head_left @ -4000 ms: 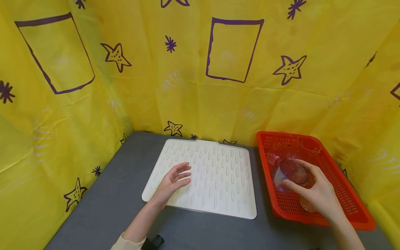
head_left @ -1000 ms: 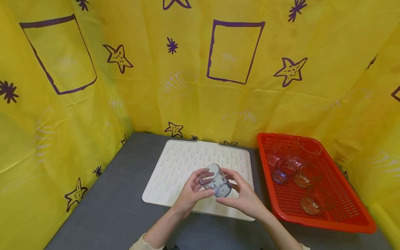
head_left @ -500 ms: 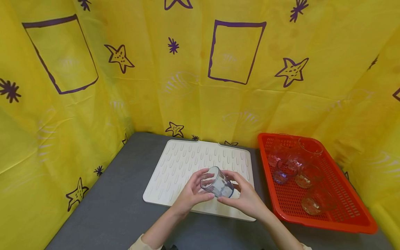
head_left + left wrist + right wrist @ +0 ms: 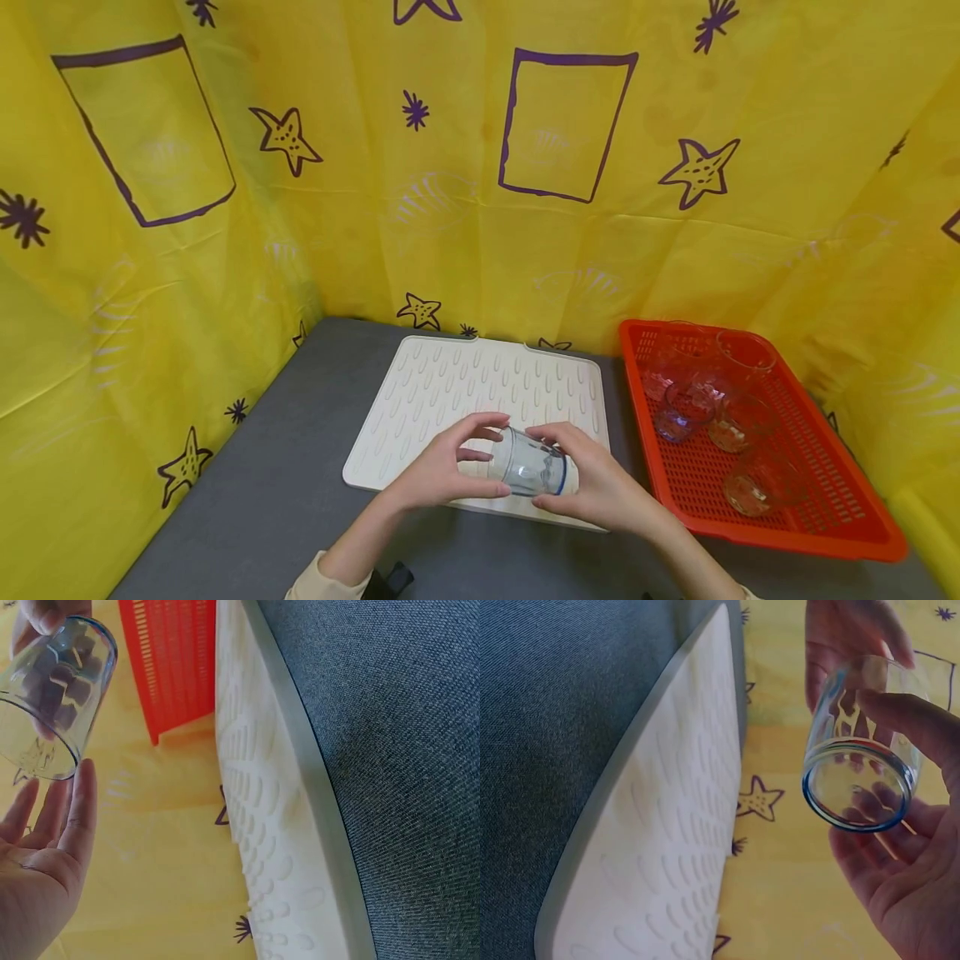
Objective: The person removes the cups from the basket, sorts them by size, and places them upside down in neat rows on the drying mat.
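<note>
A clear drinking glass with a bluish base is tilted nearly on its side above the front of a white ridged drying mat. Its mouth faces left and its base right. My right hand grips the glass near the base, thumb on one side and fingers on the other. My left hand has its thumb and fingertips spread around the rim at the other end. In the left wrist view, left fingertips meet the rim. The right wrist view shows the round base, with right fingers partly seen through the glass.
A red perforated basket stands to the right, holding several glasses, among them a purple-tinted glass and a clear glass. Dark grey cloth covers the table. Yellow patterned sheets hang behind and at both sides.
The right hand has brought a glass from the basket to over the mat, where the left hand meets it. Just now the glass has tipped flatter and lowered; the left hand has shifted down and left.
</note>
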